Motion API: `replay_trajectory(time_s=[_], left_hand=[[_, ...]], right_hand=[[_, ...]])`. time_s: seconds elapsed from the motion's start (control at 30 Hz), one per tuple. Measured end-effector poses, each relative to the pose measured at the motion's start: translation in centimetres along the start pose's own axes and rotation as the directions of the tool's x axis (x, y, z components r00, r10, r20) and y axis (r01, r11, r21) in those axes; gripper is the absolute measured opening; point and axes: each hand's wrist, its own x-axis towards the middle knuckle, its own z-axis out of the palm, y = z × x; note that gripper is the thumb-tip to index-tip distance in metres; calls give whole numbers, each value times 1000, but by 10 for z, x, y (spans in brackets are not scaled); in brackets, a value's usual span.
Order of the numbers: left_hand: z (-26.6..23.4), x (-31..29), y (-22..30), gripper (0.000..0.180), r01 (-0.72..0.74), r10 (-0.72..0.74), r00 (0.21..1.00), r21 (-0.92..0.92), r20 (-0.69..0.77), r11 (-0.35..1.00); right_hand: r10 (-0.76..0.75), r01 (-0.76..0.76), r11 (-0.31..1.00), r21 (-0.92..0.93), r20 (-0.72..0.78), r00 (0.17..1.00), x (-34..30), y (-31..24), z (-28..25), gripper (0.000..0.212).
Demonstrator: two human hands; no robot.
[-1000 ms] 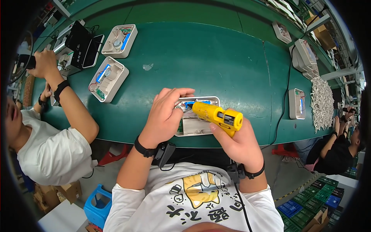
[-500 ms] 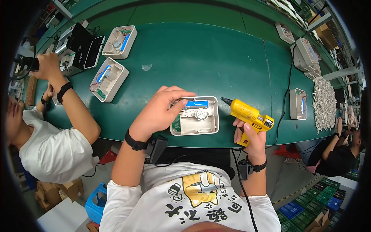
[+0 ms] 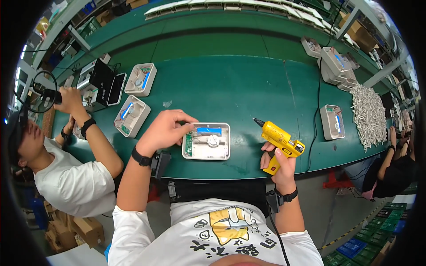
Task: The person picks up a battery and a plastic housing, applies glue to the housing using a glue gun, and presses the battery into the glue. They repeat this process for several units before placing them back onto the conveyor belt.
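Note:
On the green tabletop before me lies an open, off-white plastic housing [image 3: 217, 153]. Inside it are a blue battery cell [image 3: 208, 131] along the far wall, a round, pale part [image 3: 213, 141] and a green circuit board [image 3: 189, 144] at the left. My left hand [image 3: 165, 130] grips the housing's far left corner, thumb inside the rim and fingers curled behind it. To the right, my right hand [image 3: 280, 163] is wrapped around the handle of a yellow glue gun [image 3: 282, 141]. Its dark nozzle points up and left, apart from the housing.
Two similar housings [image 3: 141, 80] stand at the left, another [image 3: 332, 122] at the right. A black case [image 3: 98, 84] sits beside a co-worker [image 3: 75, 177]. Stacked housings [image 3: 336, 66] and a heap of small whitish parts [image 3: 369, 116] occupy the right end. A black cable [image 3: 316, 119] crosses the table.
The view has tilted up. My left hand has drawn back from over the battery to the housing's corner, and the housing has shifted left, widening its gap from the glue gun, which stays in my right hand.

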Motion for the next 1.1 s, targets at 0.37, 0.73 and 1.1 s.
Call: replay_trajectory(time_s=[0.37, 0.73, 1.1], left_hand=[[-47, 164, -47, 31, -289, 193, 773, -64, -604, 955], [-35, 169, 167, 8, -563, 929, 131, 745, -347, 358], [-125, 233, 318, 20, -117, 978, -64, 975, -198, 190]], right_hand=[[-18, 17, 998, 66, 8, 1000, -2, 6, -1, 22], [-25, 24, 995, 93, 4, 1000, 0, 5, -5, 22], [-37, 41, 992, 120, -38, 999, 7, 6, -2, 24]])
